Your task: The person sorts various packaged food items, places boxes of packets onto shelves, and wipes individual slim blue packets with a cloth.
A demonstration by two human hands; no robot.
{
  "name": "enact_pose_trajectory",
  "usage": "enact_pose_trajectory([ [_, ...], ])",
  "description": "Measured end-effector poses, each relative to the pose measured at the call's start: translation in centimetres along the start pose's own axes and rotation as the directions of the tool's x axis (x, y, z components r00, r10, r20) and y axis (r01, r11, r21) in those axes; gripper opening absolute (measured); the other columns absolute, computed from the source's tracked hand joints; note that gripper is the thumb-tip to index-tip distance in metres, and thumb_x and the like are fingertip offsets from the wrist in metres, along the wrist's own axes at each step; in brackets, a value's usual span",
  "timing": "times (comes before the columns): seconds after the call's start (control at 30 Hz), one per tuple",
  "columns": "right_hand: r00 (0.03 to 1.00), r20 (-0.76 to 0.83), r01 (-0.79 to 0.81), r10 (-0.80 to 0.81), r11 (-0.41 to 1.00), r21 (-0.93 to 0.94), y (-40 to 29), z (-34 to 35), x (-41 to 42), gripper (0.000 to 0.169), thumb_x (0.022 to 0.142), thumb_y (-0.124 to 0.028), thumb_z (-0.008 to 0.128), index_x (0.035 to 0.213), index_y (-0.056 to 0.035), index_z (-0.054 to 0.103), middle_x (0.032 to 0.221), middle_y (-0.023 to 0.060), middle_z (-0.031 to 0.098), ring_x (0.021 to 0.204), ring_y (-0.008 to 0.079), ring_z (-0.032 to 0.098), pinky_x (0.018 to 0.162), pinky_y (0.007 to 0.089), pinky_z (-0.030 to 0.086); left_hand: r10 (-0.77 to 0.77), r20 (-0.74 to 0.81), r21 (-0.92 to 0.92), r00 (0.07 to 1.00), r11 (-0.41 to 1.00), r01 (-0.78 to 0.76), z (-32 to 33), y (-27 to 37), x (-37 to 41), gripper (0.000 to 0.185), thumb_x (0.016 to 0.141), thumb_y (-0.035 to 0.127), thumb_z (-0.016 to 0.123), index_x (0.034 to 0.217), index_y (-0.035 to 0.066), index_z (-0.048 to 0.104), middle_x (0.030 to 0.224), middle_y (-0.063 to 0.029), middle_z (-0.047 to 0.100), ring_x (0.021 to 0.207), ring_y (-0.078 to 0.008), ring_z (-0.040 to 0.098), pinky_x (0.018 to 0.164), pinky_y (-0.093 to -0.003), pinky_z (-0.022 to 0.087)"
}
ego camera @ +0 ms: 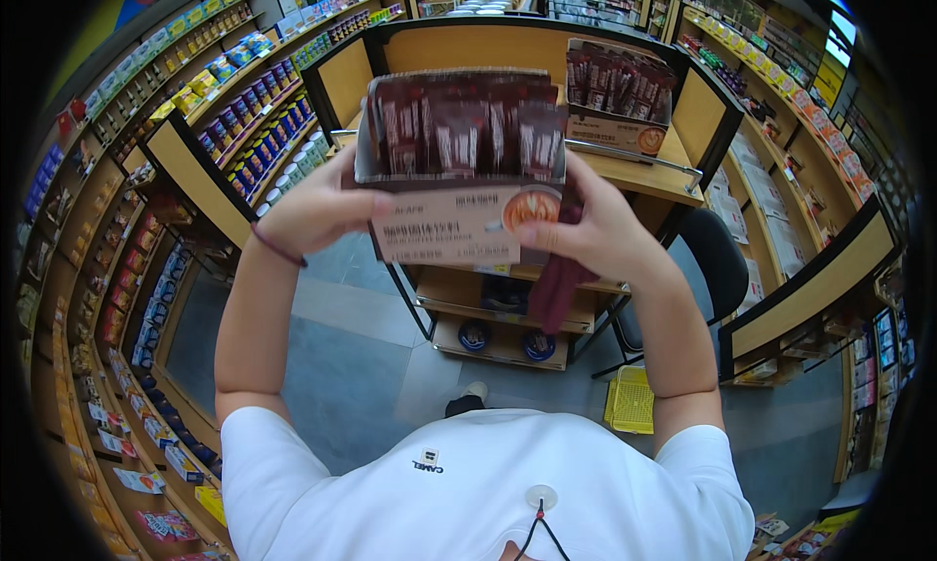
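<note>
Between both hands I hold an open cardboard display box [446, 224] of dark brown coffee sachets [460, 140], raised in front of a wooden shelf unit. My left hand [329, 202] grips its left side, thumb on the printed front panel. My right hand [600, 224] clasps the right side, its thumb over the cup picture. A maroon cloth [558, 290] hangs down below my right hand, pinned against the box. Behind to the right, a similar box of sachets [618, 96] stands on the unit's top shelf [637, 173], behind a metal rail [644, 158].
Lower shelves of the unit carry round blue packages [539, 344]. A black chair [714, 257] and a yellow plastic basket [631, 400] are at the right. Stocked snack shelves [256, 122] curve along the left, and more shelving [790, 158] runs along the right.
</note>
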State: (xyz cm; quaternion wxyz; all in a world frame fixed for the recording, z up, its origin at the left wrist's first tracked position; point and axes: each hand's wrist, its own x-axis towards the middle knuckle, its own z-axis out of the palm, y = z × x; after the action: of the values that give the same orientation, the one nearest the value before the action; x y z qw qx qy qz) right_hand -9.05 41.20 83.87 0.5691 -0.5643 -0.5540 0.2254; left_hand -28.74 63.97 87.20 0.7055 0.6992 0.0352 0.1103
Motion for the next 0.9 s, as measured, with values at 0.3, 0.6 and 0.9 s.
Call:
enact_pose_trajectory([
  [0.3, 0.986, -0.139, -0.126, 0.097, 0.968, -0.217, -0.9, -2.4, 14.2, 0.095, 0.065, -0.028, 0.085, 0.137, 0.0037, 0.033, 0.118, 0.0178, 0.057, 0.105, 0.0213, 0.058, 0.092, 0.0303, 0.046, 0.076, 0.097, 0.065, 0.992, 0.994, -0.083, -11.0, 4.0, 11.8, 0.072, 0.08, 0.018, 0.073, 0.138, 0.007, 0.033, 0.125, -0.0093, 0.051, 0.118, -0.0238, 0.049, 0.095, -0.0515, 0.045],
  [0.6, 0.879, -0.153, -0.476, 0.451, 0.838, -0.266, 3.9, -3.8, 20.9, 0.067, 0.063, -0.013, 0.079, 0.121, 0.0019, 0.048, 0.106, 0.0114, 0.061, 0.091, 0.0167, 0.059, 0.082, 0.0283, 0.047, -0.011, 0.168, 0.112, 0.986, 0.994, -0.008, -16.6, 0.1, 18.3, 0.084, 0.071, 0.004, 0.077, 0.139, 0.005, 0.029, 0.128, -0.0114, 0.05, 0.119, -0.0229, 0.05, 0.099, -0.0416, 0.043],
  [0.9, 0.907, -0.235, -0.419, 0.349, 0.791, -0.445, 6.7, -1.3, 21.9, 0.058, 0.052, -0.023, 0.085, 0.099, 0.0029, 0.062, 0.09, 0.0116, 0.065, 0.079, 0.0205, 0.061, 0.073, 0.0281, 0.048, 0.01, 0.138, 0.306, 0.99, 0.95, -0.052, -19.4, -2.8, 18.9, 0.088, 0.064, -0.006, 0.077, 0.138, 0.001, 0.03, 0.131, -0.0091, 0.049, 0.122, -0.0183, 0.045, 0.107, -0.0319, 0.032],
])
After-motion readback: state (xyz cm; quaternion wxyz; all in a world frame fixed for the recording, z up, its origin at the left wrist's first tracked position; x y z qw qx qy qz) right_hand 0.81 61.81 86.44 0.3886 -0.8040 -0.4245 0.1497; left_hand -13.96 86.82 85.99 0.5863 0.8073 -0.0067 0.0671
